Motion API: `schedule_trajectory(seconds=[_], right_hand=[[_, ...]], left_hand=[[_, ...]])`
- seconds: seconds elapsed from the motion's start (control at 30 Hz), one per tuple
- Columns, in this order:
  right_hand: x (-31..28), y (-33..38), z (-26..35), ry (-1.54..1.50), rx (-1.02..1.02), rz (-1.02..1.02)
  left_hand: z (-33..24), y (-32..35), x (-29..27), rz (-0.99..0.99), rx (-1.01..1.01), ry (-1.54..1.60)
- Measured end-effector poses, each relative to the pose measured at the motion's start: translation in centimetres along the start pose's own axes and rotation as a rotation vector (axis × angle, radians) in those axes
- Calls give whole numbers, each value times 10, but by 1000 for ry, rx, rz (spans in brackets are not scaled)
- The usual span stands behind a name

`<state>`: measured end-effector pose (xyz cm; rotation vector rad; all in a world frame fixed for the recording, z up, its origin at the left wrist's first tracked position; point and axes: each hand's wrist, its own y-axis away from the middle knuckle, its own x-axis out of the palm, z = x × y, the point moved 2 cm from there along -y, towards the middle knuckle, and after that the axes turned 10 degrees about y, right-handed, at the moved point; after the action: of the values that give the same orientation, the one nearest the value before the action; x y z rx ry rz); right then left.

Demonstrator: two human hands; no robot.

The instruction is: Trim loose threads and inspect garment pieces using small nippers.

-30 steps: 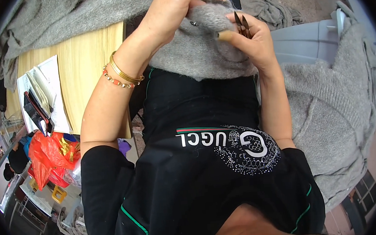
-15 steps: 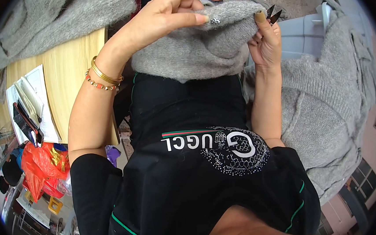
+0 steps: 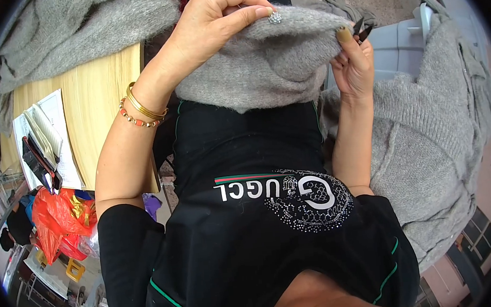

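Note:
A fuzzy grey knit garment (image 3: 233, 68) is bunched across my lap. My left hand (image 3: 212, 20) is closed in a pinch at a sparkling silvery button (image 3: 274, 17) on its upper fold. Thumb and forefinger meet at the button; the other fingers are partly hidden. My right hand (image 3: 354, 64) grips the right end of that fold, thumb on top. Dark pointed blades, apparently thread snips (image 3: 366, 33), stick out behind the right thumb, their handles hidden by the hand. Between the two hands the fold is stretched nearly level.
On the left, a wooden table (image 3: 95, 79) carries more grey knitwear (image 3: 114, 19), and papers with a notebook (image 3: 42, 132). A red plastic bag (image 3: 60, 220) is below. At right, grey knits (image 3: 419, 157) drape over a pale blue plastic container (image 3: 398, 43).
My left thumb and forefinger have closed together at the button, which has shifted slightly up and left. The right hand has moved a little right and down, and the snips have turned.

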<state>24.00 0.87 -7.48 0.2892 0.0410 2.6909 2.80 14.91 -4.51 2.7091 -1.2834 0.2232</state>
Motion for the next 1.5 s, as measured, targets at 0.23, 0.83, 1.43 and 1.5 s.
schedule_trajectory(seconds=[0.23, 0.83, 1.43, 1.5], right_hand=[[-15, 2, 7, 256, -33, 96], [46, -15, 11, 657, -336, 287], [52, -15, 9, 560, -420, 410], [52, -15, 9, 539, -420, 413]], left_hand=[[-2, 1, 0, -30, -52, -30], [-7, 4, 0, -10, 260, -102], [-5, 2, -3, 40, 290, -11], [-3, 2, -3, 49, 279, -20]])
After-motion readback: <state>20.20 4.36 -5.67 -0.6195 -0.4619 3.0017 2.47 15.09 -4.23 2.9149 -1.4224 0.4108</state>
